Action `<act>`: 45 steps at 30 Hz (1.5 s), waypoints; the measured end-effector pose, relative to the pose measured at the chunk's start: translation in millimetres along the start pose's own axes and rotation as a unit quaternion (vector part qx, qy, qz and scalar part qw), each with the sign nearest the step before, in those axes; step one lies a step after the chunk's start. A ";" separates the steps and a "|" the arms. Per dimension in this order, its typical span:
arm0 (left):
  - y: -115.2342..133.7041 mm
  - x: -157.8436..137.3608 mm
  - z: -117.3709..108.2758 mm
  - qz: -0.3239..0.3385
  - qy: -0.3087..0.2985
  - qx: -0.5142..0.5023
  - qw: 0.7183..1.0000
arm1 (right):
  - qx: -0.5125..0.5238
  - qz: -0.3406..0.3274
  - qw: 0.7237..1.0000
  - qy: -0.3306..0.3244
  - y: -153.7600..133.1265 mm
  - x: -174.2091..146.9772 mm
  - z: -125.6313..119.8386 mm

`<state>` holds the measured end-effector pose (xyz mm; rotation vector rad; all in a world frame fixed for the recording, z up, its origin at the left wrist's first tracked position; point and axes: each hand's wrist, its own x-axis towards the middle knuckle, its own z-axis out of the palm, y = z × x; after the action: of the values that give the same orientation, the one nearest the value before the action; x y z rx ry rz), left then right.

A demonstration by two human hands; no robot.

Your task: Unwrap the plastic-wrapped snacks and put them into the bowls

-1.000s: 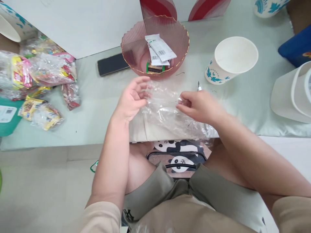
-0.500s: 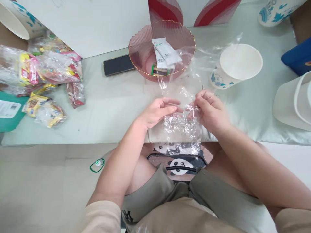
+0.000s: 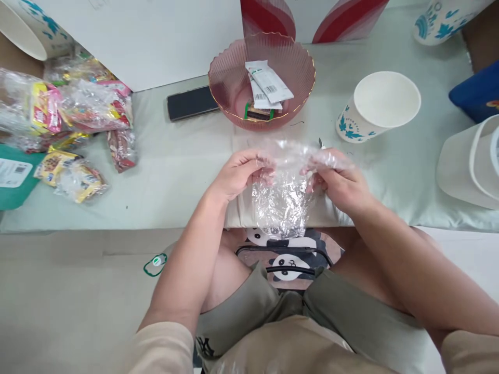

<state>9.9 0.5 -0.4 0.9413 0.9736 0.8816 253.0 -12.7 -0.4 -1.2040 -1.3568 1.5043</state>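
Note:
A clear, crinkled plastic bag [image 3: 281, 200] is stretched between my two hands above the table's front edge. My left hand [image 3: 244, 171] pinches its left side, fingers closed on the film. On the right, my right hand [image 3: 337, 176] grips the opposite side, and a small pointed metal tip [image 3: 321, 143] shows just beyond its fingers; what it belongs to is hidden. Behind the hands stands a pink ribbed bowl [image 3: 222, 106] with a gold wavy rim. White sachets [image 3: 271, 83] and a small green-edged packet [image 3: 258, 112] lie in it.
A black phone [image 3: 192, 104] lies left of the bowl. Wrapped snacks [image 3: 83, 109] pile up at the left, by a green package [image 3: 15, 176]. A white paper cup [image 3: 376, 106] stands right of the bowl, and a white plastic container [image 3: 463, 166] sits farther right.
The bag has been drawn down off the bowl and paper cup area, and its upper part is gathered between my hands. My left hand has closed on it and shifted slightly left.

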 end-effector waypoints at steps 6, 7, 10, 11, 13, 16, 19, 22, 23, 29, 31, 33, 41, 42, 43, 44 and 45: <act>1.0 4.6 -2.1 0.032 0.048 0.025 0.998 | -0.067 0.006 0.998 0.002 -2.4 0.6 -2.6; -0.1 5.2 -3.3 0.040 0.061 0.034 0.997 | -0.066 0.015 0.998 0.010 -2.6 1.0 -2.0; -3.1 5.2 -5.8 0.071 0.074 0.063 0.993 | 0.015 0.036 0.999 0.006 -1.1 2.3 0.9; -3.6 4.8 -5.9 0.080 0.069 0.069 0.992 | 0.047 0.040 0.998 0.010 0.1 2.6 2.1; -4.2 3.9 -5.2 0.089 0.047 0.073 0.992 | 0.072 0.041 0.996 0.029 2.8 3.2 4.5; -5.0 4.6 -4.1 0.096 0.029 0.070 0.992 | 0.031 0.038 0.997 0.056 5.3 3.6 6.8; -5.5 7.6 -5.9 0.106 0.077 0.055 0.990 | 0.018 0.039 0.996 0.082 3.3 3.7 7.0; -3.4 8.4 -7.4 0.083 0.101 -0.012 0.991 | 0.057 0.011 0.993 0.102 -0.7 3.9 6.8; -2.2 7.7 -6.8 0.058 0.083 -0.041 0.994 | 0.071 0.002 0.993 0.099 -1.7 4.0 6.8; -3.3 3.5 6.9 -0.063 -0.030 -0.037 0.997 | 0.083 -0.013 0.992 0.094 -2.5 4.0 8.9; -6.6 4.6 9.9 -0.040 -0.008 -0.018 0.999 | 0.090 -0.001 0.993 0.078 -3.6 2.9 10.0; -9.6 6.3 10.4 -0.017 0.005 -0.010 1.000 | 0.074 0.030 0.996 0.035 -5.6 1.0 10.8; -11.3 5.5 6.7 -0.007 0.015 0.059 0.998 | -0.003 0.060 0.998 0.018 -10.9 -4.0 11.7; -10.0 4.4 6.2 -0.008 0.009 0.036 0.999 | 0.030 0.050 0.998 0.027 -11.2 -3.4 11.8; -8.4 3.5 5.6 -0.005 0.005 0.013 1.000 | 0.059 0.043 0.997 0.033 -11.9 -2.9 11.8; -6.6 2.7 4.9 -0.002 -0.002 -0.006 1.000 | 0.083 0.039 0.995 0.037 -12.7 -2.4 11.6; -4.9 2.1 4.3 0.003 -0.008 -0.020 1.000 | 0.102 0.039 0.993 0.036 -13.7 -2.0 11.2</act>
<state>15.4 -0.3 -4.4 0.9157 0.9362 0.8935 242.0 -15.7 13.3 -1.1816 -1.0900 1.5959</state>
